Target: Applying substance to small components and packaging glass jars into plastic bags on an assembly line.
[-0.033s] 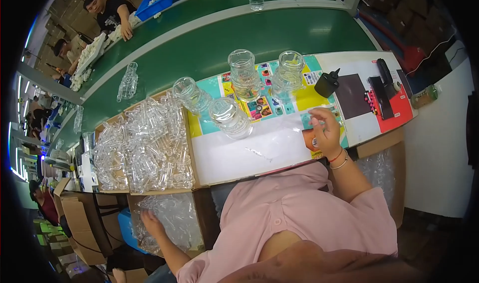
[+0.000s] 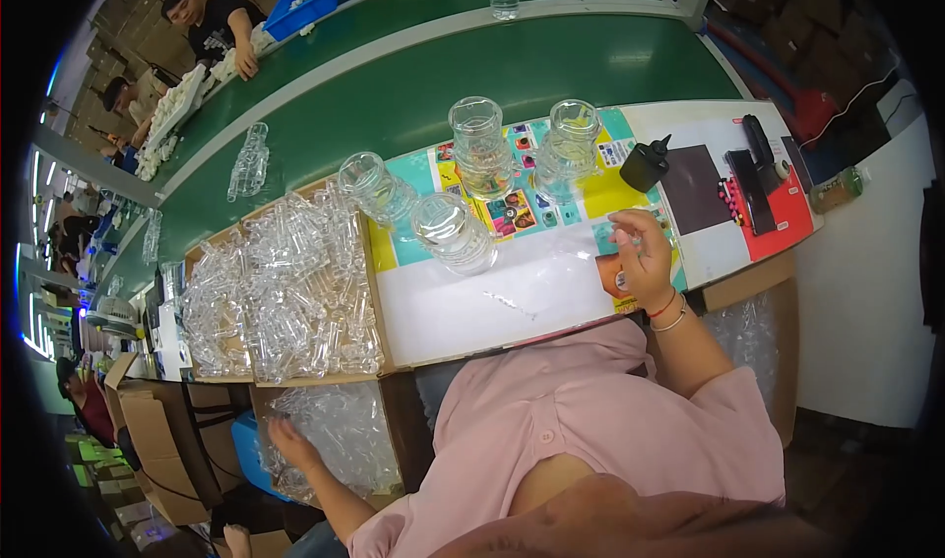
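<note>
My left hand hangs at the near edge of a cardboard box of clear plastic pieces below the table's level. Its fingers look stretched out, and I see nothing in them. Over the right part of the worktop my right hand is loosely bent, thumb and fingers apart, holding nothing visible. Several clear ribbed jar-like vessels stand on the printed sheet to its left, the nearest being a clear vessel. Beyond the hand stands a black squeeze bottle with a pointed nozzle.
A shallow carton heaped with clear tube-shaped pieces adjoins the worktop's left side. A green conveyor belt runs behind. At the right lie a black case and pink beads. A person works across the belt.
My left hand has shifted slightly left at the lower box. The right hand and the clear vessels stay practically where they were.
</note>
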`<state>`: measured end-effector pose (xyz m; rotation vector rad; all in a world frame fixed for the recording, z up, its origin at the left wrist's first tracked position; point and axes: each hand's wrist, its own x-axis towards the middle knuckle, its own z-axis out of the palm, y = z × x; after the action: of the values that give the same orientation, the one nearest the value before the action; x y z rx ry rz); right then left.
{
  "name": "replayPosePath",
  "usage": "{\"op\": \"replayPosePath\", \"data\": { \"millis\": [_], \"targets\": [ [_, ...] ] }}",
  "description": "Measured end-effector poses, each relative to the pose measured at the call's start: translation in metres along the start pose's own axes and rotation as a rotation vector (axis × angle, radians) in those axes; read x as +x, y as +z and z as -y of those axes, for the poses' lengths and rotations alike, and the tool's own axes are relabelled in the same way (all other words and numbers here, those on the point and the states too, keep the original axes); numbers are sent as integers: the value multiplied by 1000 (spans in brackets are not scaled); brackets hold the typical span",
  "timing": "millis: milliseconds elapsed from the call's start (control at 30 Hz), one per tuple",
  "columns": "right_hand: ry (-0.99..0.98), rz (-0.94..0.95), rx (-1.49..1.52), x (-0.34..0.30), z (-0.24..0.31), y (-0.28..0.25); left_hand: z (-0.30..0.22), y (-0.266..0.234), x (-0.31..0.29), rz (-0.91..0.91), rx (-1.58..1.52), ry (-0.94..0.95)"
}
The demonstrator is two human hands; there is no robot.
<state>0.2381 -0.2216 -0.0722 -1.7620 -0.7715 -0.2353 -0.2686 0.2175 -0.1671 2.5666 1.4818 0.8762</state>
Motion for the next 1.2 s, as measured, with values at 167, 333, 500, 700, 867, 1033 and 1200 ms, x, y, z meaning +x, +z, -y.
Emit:
{"op": "replayPosePath", "data": {
  "millis": [167,333,500,700,867,1033,1200],
  "targets": [
    [-64,22,30,14,13,12,-47,-33,52,-490,-189,-532],
    [-143,233,23,25,30,43,-103,-31,82,-552,-537,-165],
    [-103,341,-56,31,45,91,-180,-8,81,-282,-525,162],
    [-12,377,59,30,41,120,-224,3,83,19,-262,382],
    [41,436,-2,30,36,130,-226,0,90,174,-102,394],
    [61,447,99,22,20,138,-226,3,94,241,-110,399],
    [133,509,146,22,14,139,-224,2,94,267,-122,388]
  ]
}}
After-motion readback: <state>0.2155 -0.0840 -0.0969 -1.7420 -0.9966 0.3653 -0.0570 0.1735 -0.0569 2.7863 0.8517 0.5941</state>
